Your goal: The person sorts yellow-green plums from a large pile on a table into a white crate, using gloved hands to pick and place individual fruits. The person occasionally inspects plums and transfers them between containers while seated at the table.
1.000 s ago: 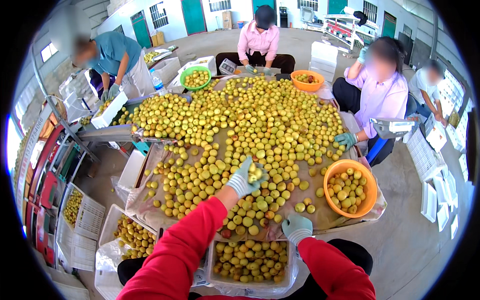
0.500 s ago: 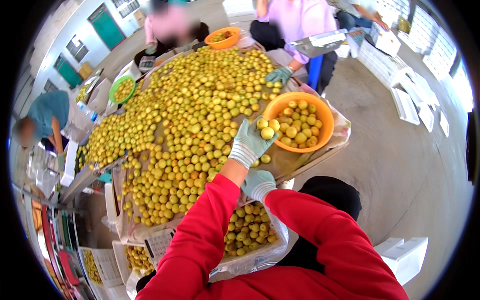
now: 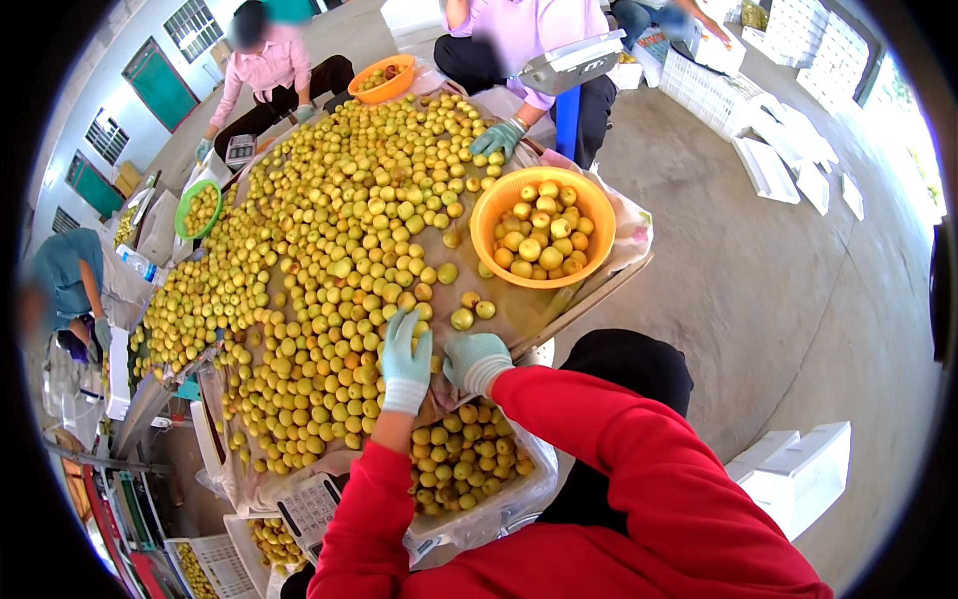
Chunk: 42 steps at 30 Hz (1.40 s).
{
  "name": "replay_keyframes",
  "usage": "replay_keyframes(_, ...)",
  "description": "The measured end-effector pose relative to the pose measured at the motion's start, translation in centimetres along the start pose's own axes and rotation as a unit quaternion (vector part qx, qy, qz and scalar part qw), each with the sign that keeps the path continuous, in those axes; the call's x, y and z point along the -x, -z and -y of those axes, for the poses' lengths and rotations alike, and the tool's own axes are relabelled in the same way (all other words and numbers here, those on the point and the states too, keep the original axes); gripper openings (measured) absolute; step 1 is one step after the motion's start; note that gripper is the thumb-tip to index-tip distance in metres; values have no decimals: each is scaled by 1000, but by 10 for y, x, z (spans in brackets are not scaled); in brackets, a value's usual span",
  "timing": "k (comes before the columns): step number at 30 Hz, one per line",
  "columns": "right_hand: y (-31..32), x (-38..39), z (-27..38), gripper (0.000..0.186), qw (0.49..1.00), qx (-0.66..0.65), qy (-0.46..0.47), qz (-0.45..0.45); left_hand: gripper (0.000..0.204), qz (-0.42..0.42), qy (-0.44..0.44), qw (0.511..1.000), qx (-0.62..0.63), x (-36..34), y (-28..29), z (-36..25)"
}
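My left hand (image 3: 404, 364), in a pale gloved covering, rests open among round yellow-green fruits (image 3: 339, 349) on the covered table, fingertips touching some of them. My right hand (image 3: 473, 359), also gloved, is closed at the near table edge just right of it; whatever its fingers hold is hidden. Beyond both hands, an orange basket (image 3: 482, 228) holds similar fruit, with a few loose fruits (image 3: 461, 317) below it. Directly under the table edge, a plastic-lined white crate (image 3: 536, 446) holds more fruit.
Co-workers in pink (image 3: 261, 68), lilac (image 3: 529, 25) and teal (image 3: 62, 270) surround the table. A co-worker's gloved hand (image 3: 494, 140) touches fruit across from me. Green (image 3: 185, 225) and orange bowls, a scale (image 3: 544, 70), a calculator-like keypad (image 3: 309, 514) and white boxes (image 3: 788, 479) are around.
The view has swung rightward. My left hand held several fruits near the orange basket half a second ago; now it is back lower among the table fruit, without those fruits.
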State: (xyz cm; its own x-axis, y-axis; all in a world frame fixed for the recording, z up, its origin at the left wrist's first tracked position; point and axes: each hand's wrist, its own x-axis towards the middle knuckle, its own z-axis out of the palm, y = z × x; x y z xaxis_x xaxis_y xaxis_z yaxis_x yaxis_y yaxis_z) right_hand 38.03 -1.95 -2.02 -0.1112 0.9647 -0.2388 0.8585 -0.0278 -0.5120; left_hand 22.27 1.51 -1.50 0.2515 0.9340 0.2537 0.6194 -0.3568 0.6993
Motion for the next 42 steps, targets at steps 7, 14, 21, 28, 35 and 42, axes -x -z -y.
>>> replay_keyframes(7,-11,0,-2,27,999,24,20,-42,69,23,149,904,-400,84,27,40)
replay_keyframes(14,-3,1,2,29,999,44,11,-4,67,28,164,899,-405,71,36,47)
replay_keyframes(21,1,0,5,28,999,42,-8,17,69,60,159,889,-426,38,49,62)
replay_keyframes(28,-2,-4,8,29,999,43,3,28,78,85,213,888,-398,-8,42,62)
replay_keyframes(35,-5,-8,14,28,996,85,-11,32,83,92,160,918,-350,-55,-2,33)
replay_keyframes(42,-6,-9,17,34,993,97,-61,33,91,107,50,950,-291,-63,-55,1)
